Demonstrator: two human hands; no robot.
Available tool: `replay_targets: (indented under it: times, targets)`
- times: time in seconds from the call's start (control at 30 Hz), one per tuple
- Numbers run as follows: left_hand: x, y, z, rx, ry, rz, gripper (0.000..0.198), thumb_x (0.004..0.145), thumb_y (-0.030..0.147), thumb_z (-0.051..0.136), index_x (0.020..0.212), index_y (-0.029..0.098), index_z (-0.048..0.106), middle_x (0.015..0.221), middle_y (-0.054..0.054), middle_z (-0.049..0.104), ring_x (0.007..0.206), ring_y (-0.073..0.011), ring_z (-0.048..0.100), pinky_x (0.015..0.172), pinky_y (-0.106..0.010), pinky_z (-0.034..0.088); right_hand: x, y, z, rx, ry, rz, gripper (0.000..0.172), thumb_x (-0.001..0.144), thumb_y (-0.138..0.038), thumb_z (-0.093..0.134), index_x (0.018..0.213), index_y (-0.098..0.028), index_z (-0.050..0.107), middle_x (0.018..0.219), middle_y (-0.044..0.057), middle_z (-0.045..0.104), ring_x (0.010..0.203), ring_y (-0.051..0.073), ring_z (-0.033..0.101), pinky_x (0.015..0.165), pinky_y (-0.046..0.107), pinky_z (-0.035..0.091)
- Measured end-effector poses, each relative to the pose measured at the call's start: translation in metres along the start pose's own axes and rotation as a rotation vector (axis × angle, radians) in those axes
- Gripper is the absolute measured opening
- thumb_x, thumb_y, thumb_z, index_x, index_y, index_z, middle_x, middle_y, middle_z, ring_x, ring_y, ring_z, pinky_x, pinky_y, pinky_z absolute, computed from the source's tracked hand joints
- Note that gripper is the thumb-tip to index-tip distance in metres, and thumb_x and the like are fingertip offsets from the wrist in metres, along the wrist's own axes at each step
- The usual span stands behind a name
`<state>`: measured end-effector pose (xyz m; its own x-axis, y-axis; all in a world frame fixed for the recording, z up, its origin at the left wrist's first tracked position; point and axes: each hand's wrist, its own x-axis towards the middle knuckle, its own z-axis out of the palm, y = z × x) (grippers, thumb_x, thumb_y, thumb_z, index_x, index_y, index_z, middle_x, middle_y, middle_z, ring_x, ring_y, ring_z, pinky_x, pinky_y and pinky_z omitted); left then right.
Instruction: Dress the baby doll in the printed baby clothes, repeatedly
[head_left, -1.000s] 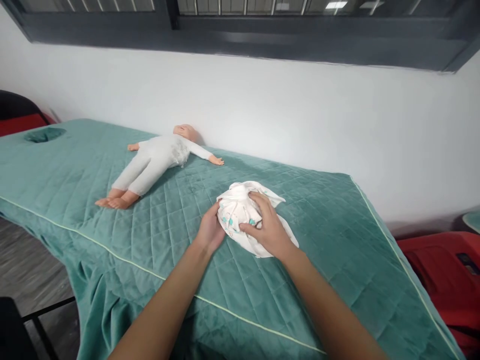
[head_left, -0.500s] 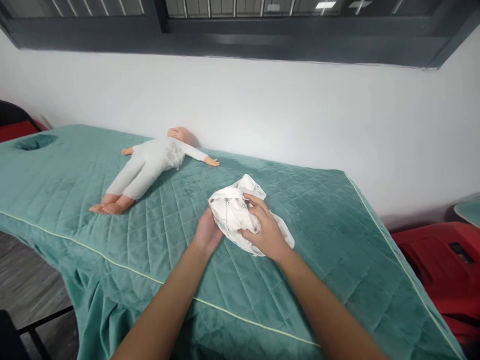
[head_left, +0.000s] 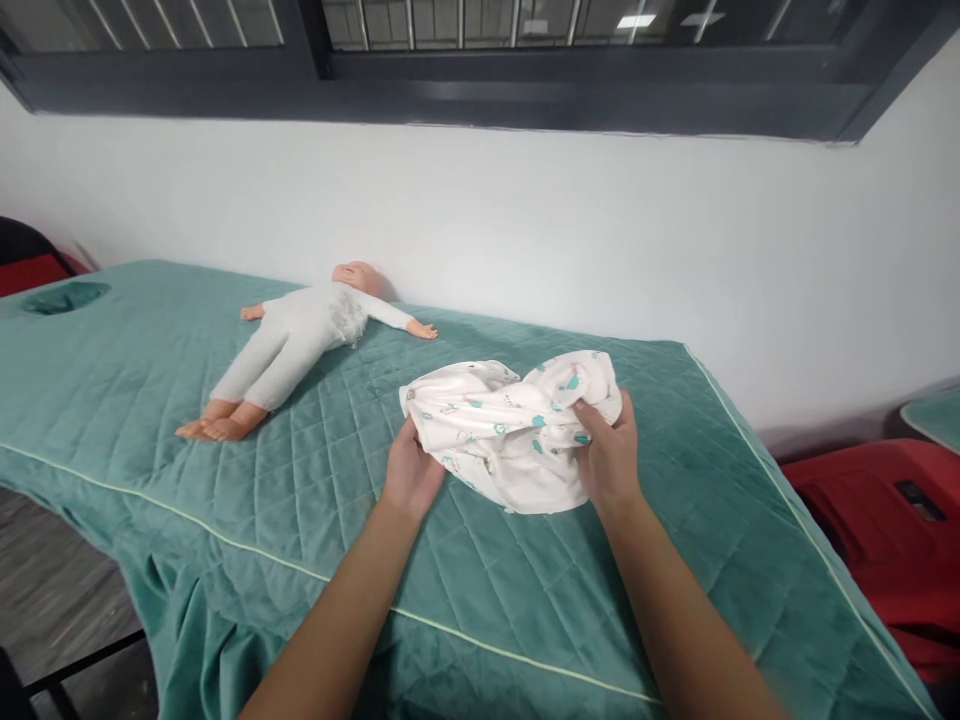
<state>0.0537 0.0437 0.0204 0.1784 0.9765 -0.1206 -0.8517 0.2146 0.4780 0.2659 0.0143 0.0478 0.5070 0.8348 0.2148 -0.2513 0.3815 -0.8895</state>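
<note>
A white cloth with small teal prints (head_left: 510,430) lies bunched on the green quilted table cover (head_left: 225,470). My left hand (head_left: 411,470) grips its left edge and my right hand (head_left: 609,452) grips its right edge, with the cloth stretched between them. A baby doll in a white bodysuit (head_left: 300,335) lies on its back farther left near the wall, its arms out, apart from both hands.
The table stands against a white wall (head_left: 600,240) under a dark window frame. A face hole (head_left: 64,297) sits in the cover at the far left. Red furniture (head_left: 877,540) stands to the right. Grey floor (head_left: 52,600) shows at lower left.
My right hand has moved right, drawing the bunched cloth open and wider. My left hand stays on the cloth's left edge.
</note>
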Motion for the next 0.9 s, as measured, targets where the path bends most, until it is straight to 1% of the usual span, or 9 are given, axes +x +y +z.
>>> replay_targets:
  times: [0.13,0.27,0.5,0.57,0.6,0.7,0.77,0.83,0.9]
  targets:
    - [-0.002,0.001,0.000,0.013,0.016,0.030,0.040,0.093,0.029,0.058,0.131,0.018,0.063,0.129,-0.008,0.069,0.133,-0.0298,0.054,0.112,-0.046,0.047,0.004,-0.009,-0.002,0.141,0.046,0.034,0.044,0.069,-0.025,0.078,0.110,-0.025,0.063,0.102,-0.002,0.073,0.091,0.018,0.069,0.080,0.032,0.056]
    - [-0.002,0.003,-0.002,0.000,0.048,0.075,0.040,0.093,0.029,0.061,0.132,0.021,0.063,0.129,-0.007,0.069,0.136,-0.0273,0.052,0.113,-0.043,0.047,0.011,-0.018,-0.016,0.194,0.095,0.074,0.036,0.076,-0.032,0.070,0.111,-0.024,0.067,0.107,0.002,0.074,0.105,0.023,0.069,0.087,0.039,0.058]
    - [-0.006,0.001,0.002,0.033,0.021,0.050,0.042,0.093,0.034,0.061,0.131,0.018,0.063,0.130,-0.010,0.068,0.133,-0.0296,0.055,0.112,-0.045,0.047,0.013,-0.022,-0.041,0.136,0.092,0.009,0.041,0.077,-0.043,0.067,0.113,-0.024,0.067,0.106,0.002,0.074,0.105,0.026,0.069,0.086,0.041,0.057]
    - [-0.009,-0.002,0.005,0.094,0.012,0.054,0.043,0.089,0.029,0.067,0.129,0.017,0.064,0.128,-0.011,0.069,0.130,-0.0297,0.058,0.112,-0.044,0.047,0.007,-0.016,-0.037,0.012,-0.016,-0.013,0.045,0.073,-0.040,0.073,0.114,-0.023,0.065,0.109,0.003,0.073,0.104,0.026,0.068,0.088,0.041,0.056]
    - [-0.011,-0.004,0.006,0.136,0.007,0.059,0.044,0.086,0.025,0.070,0.128,0.016,0.065,0.127,-0.011,0.070,0.128,-0.0298,0.059,0.111,-0.043,0.047,0.003,-0.012,-0.034,-0.096,-0.129,-0.029,0.047,0.071,-0.038,0.076,0.114,-0.023,0.064,0.113,0.004,0.071,0.107,0.026,0.067,0.091,0.042,0.054]
    - [-0.015,-0.010,0.008,0.236,-0.010,0.065,0.047,0.079,0.020,0.077,0.124,0.013,0.066,0.121,-0.012,0.073,0.122,-0.0306,0.063,0.109,-0.042,0.049,-0.011,-0.007,-0.020,-0.535,-0.652,-0.125,0.045,0.068,-0.032,0.082,0.108,-0.024,0.065,0.130,0.006,0.063,0.125,0.028,0.056,0.105,0.045,0.045]
    - [-0.015,-0.012,0.007,0.245,0.005,0.058,0.047,0.078,0.022,0.078,0.122,0.013,0.067,0.117,-0.012,0.074,0.118,-0.0310,0.066,0.107,-0.043,0.050,-0.019,-0.007,-0.012,-0.798,-0.918,-0.211,0.037,0.066,-0.030,0.084,0.097,-0.023,0.066,0.132,0.007,0.060,0.128,0.029,0.052,0.108,0.045,0.041]
    - [-0.012,-0.012,0.005,0.234,0.039,0.058,0.046,0.078,0.022,0.078,0.122,0.014,0.067,0.115,-0.011,0.075,0.116,-0.0306,0.067,0.106,-0.043,0.051,-0.024,-0.009,-0.008,-0.962,-0.998,-0.269,0.031,0.067,-0.026,0.081,0.091,-0.023,0.062,0.123,0.006,0.062,0.120,0.028,0.055,0.100,0.043,0.045]
    - [-0.009,-0.011,0.002,0.225,0.074,0.061,0.044,0.080,0.020,0.076,0.123,0.014,0.067,0.116,-0.011,0.075,0.115,-0.0293,0.068,0.106,-0.042,0.052,-0.027,-0.009,-0.007,-1.047,-0.964,-0.296,0.025,0.070,-0.021,0.075,0.090,-0.023,0.058,0.113,0.005,0.063,0.106,0.025,0.060,0.088,0.037,0.049]
